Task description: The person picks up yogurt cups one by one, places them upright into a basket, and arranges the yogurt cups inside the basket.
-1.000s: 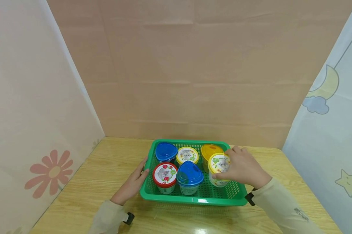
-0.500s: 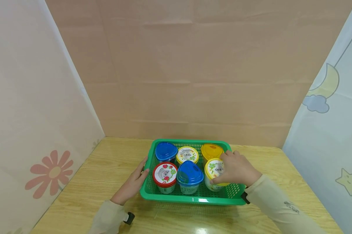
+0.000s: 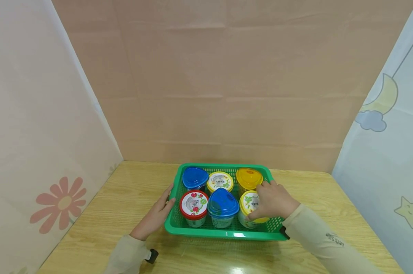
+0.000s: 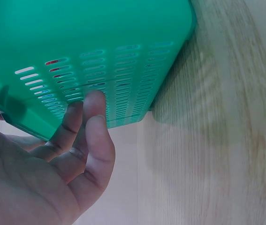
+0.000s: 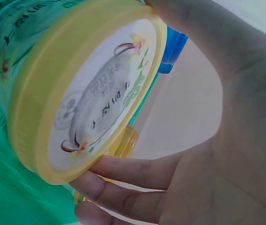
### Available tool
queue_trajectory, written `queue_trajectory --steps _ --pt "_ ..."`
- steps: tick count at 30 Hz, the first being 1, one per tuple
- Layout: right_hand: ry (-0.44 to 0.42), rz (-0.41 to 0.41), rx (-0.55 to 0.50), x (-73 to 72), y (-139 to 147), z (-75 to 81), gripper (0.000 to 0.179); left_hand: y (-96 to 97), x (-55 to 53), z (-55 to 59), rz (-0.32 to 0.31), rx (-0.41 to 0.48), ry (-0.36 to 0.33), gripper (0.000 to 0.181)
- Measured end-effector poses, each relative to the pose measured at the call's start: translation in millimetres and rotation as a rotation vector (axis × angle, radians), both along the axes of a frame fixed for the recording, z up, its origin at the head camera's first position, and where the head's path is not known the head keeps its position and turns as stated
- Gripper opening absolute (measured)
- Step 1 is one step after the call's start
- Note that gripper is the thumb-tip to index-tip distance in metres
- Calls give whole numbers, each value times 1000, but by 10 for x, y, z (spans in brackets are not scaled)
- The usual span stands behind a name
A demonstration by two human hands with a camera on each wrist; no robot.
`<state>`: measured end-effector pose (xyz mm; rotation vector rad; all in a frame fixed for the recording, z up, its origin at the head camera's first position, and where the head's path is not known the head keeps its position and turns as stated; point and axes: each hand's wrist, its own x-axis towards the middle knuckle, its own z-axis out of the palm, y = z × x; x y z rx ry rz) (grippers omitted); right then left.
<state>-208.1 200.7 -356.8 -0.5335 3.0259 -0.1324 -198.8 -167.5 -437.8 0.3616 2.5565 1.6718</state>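
A green plastic basket (image 3: pixel 227 234) stands on the wooden table. My right hand (image 3: pixel 276 201) holds a round, clear plastic tub (image 5: pixel 25 28) with a yellow-rimmed lid by its edge, thumb on one side and fingers on the other. That tub sits upright in the basket's front right corner, its lid partly covered by the hand in the head view. At the basket's left side is my left hand (image 3: pixel 156 215). The left wrist view shows its loosely bent fingers (image 4: pixel 100 145) resting against the slotted outer wall.
Beside the held tub stands a blue-lidded tub (image 3: pixel 223 203), then a red-lidded tub (image 3: pixel 194 205). Along the basket's back are another blue-lidded tub (image 3: pixel 195 177), a yellow-rimmed tub (image 3: pixel 220 182) and an orange-lidded tub (image 3: pixel 249 178). A brown paper backdrop (image 3: pixel 206 95) rises behind the table.
My right hand has brought the yellow-rimmed tub left and down into the basket's front right corner, beside the front blue-lidded tub. The left hand has stayed at the basket's side.
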Motion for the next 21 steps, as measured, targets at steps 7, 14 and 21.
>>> queue_trajectory --steps 7,14,21 --pt "-45 3 7 -5 -1 -4 79 9 -4 4 11 -3 -17 57" --pt "-66 4 4 -16 -11 5 72 12 -3 6 18 -12 -17 58" --pt "-78 -7 -8 -24 -12 4 67 3 -4 -11 -1 -16 -14 58"
